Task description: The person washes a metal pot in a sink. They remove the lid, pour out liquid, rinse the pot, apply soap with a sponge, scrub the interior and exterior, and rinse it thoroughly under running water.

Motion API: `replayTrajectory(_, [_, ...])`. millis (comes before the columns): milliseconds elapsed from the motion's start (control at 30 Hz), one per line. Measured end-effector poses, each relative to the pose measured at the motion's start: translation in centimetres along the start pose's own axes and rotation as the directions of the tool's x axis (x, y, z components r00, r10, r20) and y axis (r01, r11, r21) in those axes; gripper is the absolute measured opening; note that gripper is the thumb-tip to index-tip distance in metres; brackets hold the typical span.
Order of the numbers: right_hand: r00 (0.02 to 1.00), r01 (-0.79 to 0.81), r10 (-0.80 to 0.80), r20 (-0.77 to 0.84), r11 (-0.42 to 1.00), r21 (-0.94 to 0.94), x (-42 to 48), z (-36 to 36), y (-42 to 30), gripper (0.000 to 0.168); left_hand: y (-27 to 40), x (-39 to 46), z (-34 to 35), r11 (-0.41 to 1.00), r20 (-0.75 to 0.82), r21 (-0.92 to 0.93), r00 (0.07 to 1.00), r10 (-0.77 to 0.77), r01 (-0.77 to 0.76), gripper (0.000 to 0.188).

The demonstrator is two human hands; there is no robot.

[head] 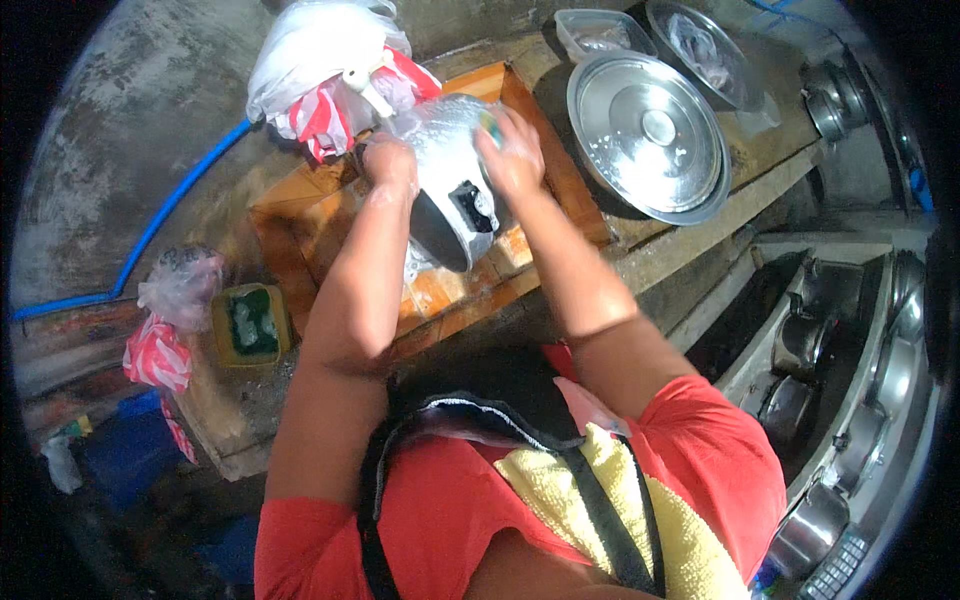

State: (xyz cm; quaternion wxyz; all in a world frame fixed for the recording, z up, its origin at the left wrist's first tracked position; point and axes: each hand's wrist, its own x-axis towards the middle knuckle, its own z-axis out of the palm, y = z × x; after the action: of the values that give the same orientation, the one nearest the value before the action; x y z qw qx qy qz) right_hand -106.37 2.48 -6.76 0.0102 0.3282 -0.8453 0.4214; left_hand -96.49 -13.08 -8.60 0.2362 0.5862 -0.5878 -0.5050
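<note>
A soapy metal pot lies tilted in the brown-tiled sink, with a black fitting on its side facing me. My left hand grips the pot's left side; the fingers are partly hidden. On the right side of the pot, my right hand presses a green and yellow sponge against the metal. Suds cover the pot's upper surface and wet both my hands. Close above the pot is a white plastic faucet.
White and striped plastic bags hang behind the faucet. A yellowish tub with green contents stands at the left. Right of the sink are a lidded metal basin and a clear plastic container. Several pots fill a low rack.
</note>
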Motion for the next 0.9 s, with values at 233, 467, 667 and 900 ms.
replayTrajectory(233, [0.822, 0.276, -0.125, 0.556, 0.941, -0.197, 8.8, 2.4, -4.1, 0.042, 0.0, 3.2, 3.4, 0.978, -0.097, -0.188, 0.99, -0.107, 0.087, 0.017])
replayTrajectory(467, [0.833, 0.553, -0.455, 0.314, 0.661, -0.507, -2.2, -1.5, -8.9, 0.038, 1.0, 6.2, 3.7, 0.732, 0.129, 0.667, 0.989, 0.069, -0.138, 0.018])
replayTrajectory(667, [0.862, 0.452, -0.301, 0.407, 0.82, -0.351, -2.8, -4.4, -6.6, 0.061, 6.5, -4.3, 0.6, 0.702, -0.027, -0.671, 0.938, -0.344, 0.238, 0.025])
replayTrajectory(900, [0.921, 0.352, -0.342, 0.187, 0.936, -0.02, 0.1, -4.4, 0.2, 0.028, 2.1, -9.1, -3.0, 0.697, 0.283, -0.694, 0.958, 0.034, 0.18, 0.041])
